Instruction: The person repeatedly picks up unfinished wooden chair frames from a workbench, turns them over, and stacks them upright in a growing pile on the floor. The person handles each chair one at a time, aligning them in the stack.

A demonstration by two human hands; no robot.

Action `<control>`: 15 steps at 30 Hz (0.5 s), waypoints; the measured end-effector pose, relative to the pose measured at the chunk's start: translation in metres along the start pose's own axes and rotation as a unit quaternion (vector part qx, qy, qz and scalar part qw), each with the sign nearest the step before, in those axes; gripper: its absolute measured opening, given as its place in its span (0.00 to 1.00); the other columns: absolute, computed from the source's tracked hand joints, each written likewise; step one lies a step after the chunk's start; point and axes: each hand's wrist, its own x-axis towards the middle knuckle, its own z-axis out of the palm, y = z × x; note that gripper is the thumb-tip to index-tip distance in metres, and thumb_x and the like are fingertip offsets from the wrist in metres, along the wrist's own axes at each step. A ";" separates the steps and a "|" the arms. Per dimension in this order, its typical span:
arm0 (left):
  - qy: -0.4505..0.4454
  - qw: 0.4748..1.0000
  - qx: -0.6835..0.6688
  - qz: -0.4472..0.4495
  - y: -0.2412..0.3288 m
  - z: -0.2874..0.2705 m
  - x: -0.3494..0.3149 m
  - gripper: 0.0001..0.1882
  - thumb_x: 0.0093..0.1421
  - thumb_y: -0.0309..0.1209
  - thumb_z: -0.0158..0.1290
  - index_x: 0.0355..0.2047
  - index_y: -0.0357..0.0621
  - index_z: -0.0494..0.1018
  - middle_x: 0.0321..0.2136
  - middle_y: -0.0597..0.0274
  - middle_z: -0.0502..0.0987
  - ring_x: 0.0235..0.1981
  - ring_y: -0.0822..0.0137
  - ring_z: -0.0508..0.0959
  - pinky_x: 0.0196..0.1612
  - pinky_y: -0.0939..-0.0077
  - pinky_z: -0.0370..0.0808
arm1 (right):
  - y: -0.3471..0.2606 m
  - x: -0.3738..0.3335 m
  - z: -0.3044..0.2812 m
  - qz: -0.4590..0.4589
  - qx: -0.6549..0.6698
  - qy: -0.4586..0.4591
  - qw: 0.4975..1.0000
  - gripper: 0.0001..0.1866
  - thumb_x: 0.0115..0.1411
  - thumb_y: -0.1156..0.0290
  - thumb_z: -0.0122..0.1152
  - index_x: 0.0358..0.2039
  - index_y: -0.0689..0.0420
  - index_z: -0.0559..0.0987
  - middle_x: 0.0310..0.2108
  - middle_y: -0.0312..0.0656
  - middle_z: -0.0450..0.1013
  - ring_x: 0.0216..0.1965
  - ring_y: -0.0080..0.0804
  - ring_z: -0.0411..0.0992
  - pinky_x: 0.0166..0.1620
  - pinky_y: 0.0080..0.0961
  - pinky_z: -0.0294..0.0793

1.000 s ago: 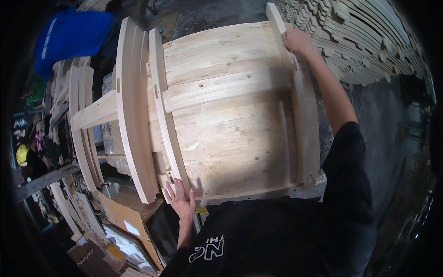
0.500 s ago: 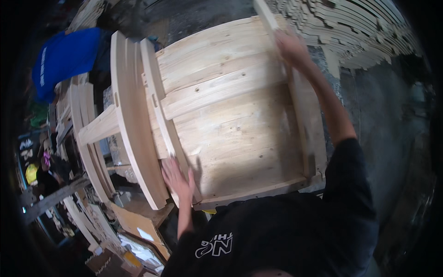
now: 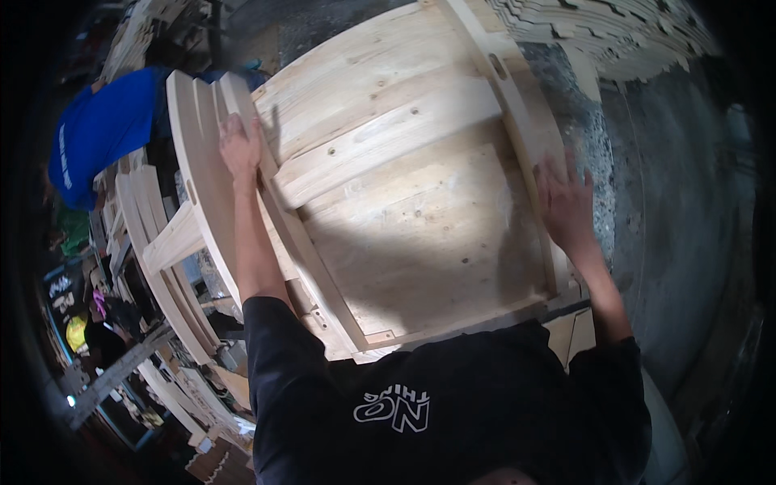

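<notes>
A large pale wooden panel [image 3: 380, 218] lies in front of me, with a flat crosspiece [image 3: 396, 141] over its middle. Along its left side runs a long wooden rail [image 3: 311, 259]. My left hand [image 3: 241, 148] grips the far part of this rail, fingers over the top and thumb on the inner side. A wider slotted rail [image 3: 517, 97] stands along the panel's right side. My right hand [image 3: 563, 202] rests on its near half with the fingers spread. My shadow darkens the near part of the panel.
Curved wooden frame pieces [image 3: 202, 145] stand close to the left rail. Beyond them a person in a blue shirt [image 3: 101, 133] bends over. Stacked notched boards [image 3: 598, 32] fill the far right. Grey floor [image 3: 663, 242] lies to the right.
My left hand has slid from the near part of the left rail to its far part. My right hand has come from the right rail's far end toward me.
</notes>
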 end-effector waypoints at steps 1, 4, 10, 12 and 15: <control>0.016 1.000 0.002 0.010 0.002 0.004 -0.006 0.38 0.66 0.56 0.37 0.63 0.36 0.60 0.65 0.48 0.59 0.69 0.47 0.49 0.68 0.52 0.48 | -0.004 0.003 -0.011 0.004 -0.003 0.028 1.000 0.20 0.68 0.65 0.43 0.57 0.59 0.72 0.59 0.44 0.68 0.67 0.46 0.54 0.62 0.58 0.53; 0.042 0.999 0.003 0.031 0.000 -0.002 -0.004 0.37 0.66 0.57 0.36 0.62 0.38 0.61 0.64 0.50 0.60 0.69 0.47 0.49 0.68 0.50 0.48 | 0.001 -0.006 0.036 0.006 0.000 0.053 0.999 0.21 0.68 0.65 0.42 0.56 0.60 0.72 0.59 0.46 0.67 0.67 0.46 0.55 0.62 0.57 0.54; -0.017 1.000 -0.010 -0.005 -0.013 0.000 -0.008 0.38 0.66 0.59 0.34 0.64 0.42 0.59 0.66 0.54 0.59 0.70 0.49 0.47 0.68 0.48 0.46 | 0.004 0.002 0.021 -0.028 -0.012 0.004 1.000 0.22 0.67 0.65 0.44 0.56 0.63 0.71 0.59 0.51 0.66 0.63 0.47 0.61 0.61 0.55 0.56; -0.082 0.996 -0.016 -0.024 -0.033 -0.008 -0.011 0.38 0.66 0.59 0.34 0.65 0.44 0.58 0.66 0.55 0.57 0.70 0.49 0.47 0.68 0.47 0.45 | -0.005 -0.012 0.027 -0.045 -0.033 -0.021 0.998 0.21 0.67 0.64 0.44 0.56 0.63 0.72 0.58 0.52 0.67 0.62 0.47 0.62 0.61 0.55 0.57; -0.128 0.990 0.049 0.039 -0.037 -0.027 -0.010 0.36 0.66 0.58 0.34 0.66 0.47 0.58 0.67 0.55 0.57 0.70 0.49 0.46 0.68 0.48 0.45 | -0.006 -0.005 0.020 -0.036 0.019 -0.025 0.999 0.21 0.67 0.63 0.45 0.54 0.62 0.74 0.55 0.54 0.69 0.60 0.49 0.64 0.60 0.52 0.59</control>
